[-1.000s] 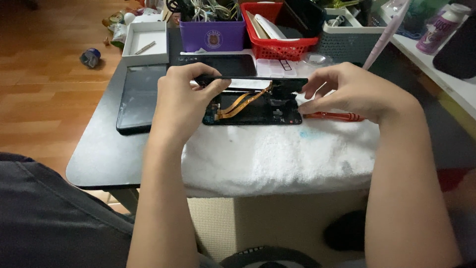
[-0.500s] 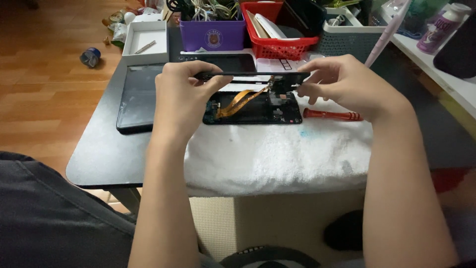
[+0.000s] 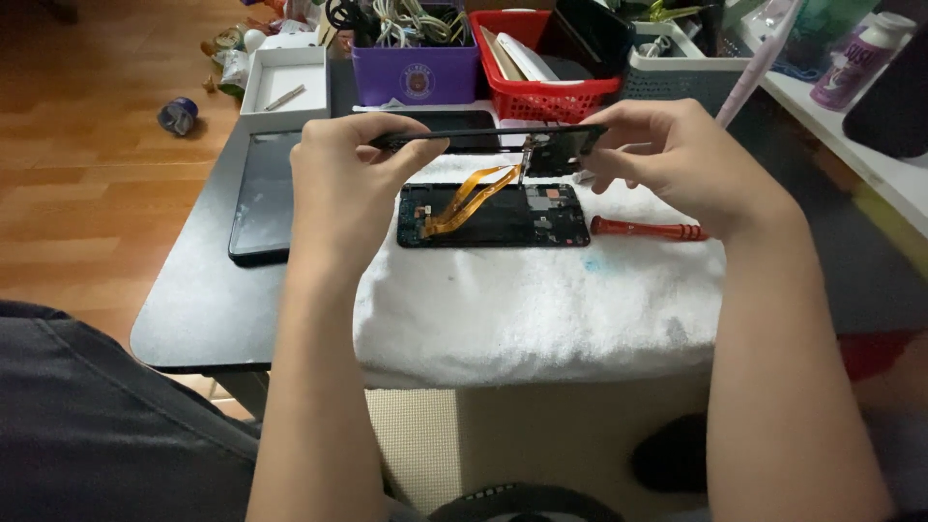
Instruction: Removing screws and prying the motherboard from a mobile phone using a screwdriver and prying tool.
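Observation:
An opened black phone body (image 3: 493, 215) lies on a white towel (image 3: 541, 300), its circuit parts showing. An orange flex cable (image 3: 469, 196) rises from it to a thin black panel (image 3: 483, 137) held level above it. My left hand (image 3: 348, 184) pinches the panel's left end. My right hand (image 3: 677, 159) grips its right end, where a small dark part (image 3: 553, 155) hangs beneath.
A red-handled screwdriver (image 3: 648, 230) lies on the towel right of the phone. A dark tablet (image 3: 259, 193) rests at the left of the black table (image 3: 193, 319). Behind stand a purple bin (image 3: 418, 68), a red basket (image 3: 551, 92), a white box (image 3: 282, 82) and a grey basket (image 3: 677, 77).
Both hands have lifted the thin panel off the phone body, and the orange cable now stretches up between them.

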